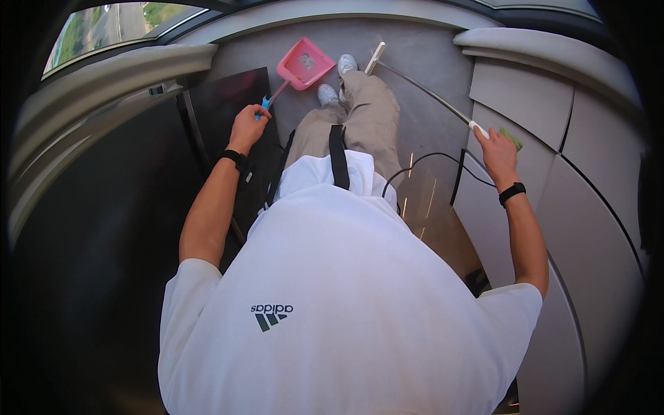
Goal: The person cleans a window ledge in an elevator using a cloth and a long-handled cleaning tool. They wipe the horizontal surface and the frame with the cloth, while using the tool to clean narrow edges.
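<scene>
My left hand [250,126] grips the blue handle end [265,102] of a pink dustpan [306,75]. The pan is near the grey floor, left of my shoes, with a small pale patch in it that I cannot make out. In my right hand [499,158] is the white grip of a metal pole [430,92]. At its far end, by my right shoe [347,63], a narrow white sweeper head [374,58] has a translucent edge. Something green and soft-looking [511,138] shows beside my right hand; whether I hold it is unclear.
A dark glossy panel [231,98] stands along the left. Light cabinet fronts [524,98] curve along the right under a pale ledge [539,44]. A black cable [441,154] loops from my waist towards the right. Beyond the low wall is a window [119,26].
</scene>
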Motion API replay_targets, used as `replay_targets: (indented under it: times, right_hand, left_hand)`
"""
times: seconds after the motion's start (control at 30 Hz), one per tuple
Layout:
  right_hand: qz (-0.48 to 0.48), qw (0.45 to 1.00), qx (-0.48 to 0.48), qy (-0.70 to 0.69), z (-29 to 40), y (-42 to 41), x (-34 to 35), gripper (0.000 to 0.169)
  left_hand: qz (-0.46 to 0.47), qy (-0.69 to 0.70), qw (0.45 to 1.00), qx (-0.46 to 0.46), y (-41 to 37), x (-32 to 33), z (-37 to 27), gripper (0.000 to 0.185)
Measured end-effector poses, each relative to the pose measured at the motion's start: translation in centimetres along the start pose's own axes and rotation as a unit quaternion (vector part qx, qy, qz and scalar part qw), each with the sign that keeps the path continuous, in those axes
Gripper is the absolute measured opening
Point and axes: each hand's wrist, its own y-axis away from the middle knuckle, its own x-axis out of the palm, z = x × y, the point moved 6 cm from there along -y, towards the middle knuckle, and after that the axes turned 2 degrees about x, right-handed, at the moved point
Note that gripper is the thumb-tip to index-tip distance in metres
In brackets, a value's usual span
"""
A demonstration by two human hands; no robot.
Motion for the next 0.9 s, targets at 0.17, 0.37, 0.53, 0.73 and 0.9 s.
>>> replay_targets:
  times: [0.17,0.37,0.53,0.73,0.9]
  right_hand:
    - [-0.007,1.0,-0.002,0.028,-2.9,-0.2,0.6,0.054]
    - [-0.039,0.999,-0.007,0.031,-3.9,-1.5,-0.7,0.047]
    - [-0.028,0.998,0.055,-0.005,-6.1,-1.3,-3.8,0.047]
    - [0.011,0.989,0.129,-0.065,-8.2,3.6,-10.3,0.052]
    - [0.006,0.962,0.203,-0.181,-11.2,10.5,-12.7,0.053]
  left_hand:
    - [0.001,0.013,0.999,-0.035,0.1,0.0,-1.5,0.014]
    - [0.002,0.023,0.999,-0.036,0.0,0.1,-0.8,0.014]
    - [-0.006,0.026,0.999,-0.025,0.2,-0.1,-0.6,0.015]
    - [-0.021,0.024,0.999,-0.012,-0.2,-0.4,-0.5,0.016]
    - [-0.026,0.03,0.999,-0.03,-1.2,-0.1,0.1,0.018]
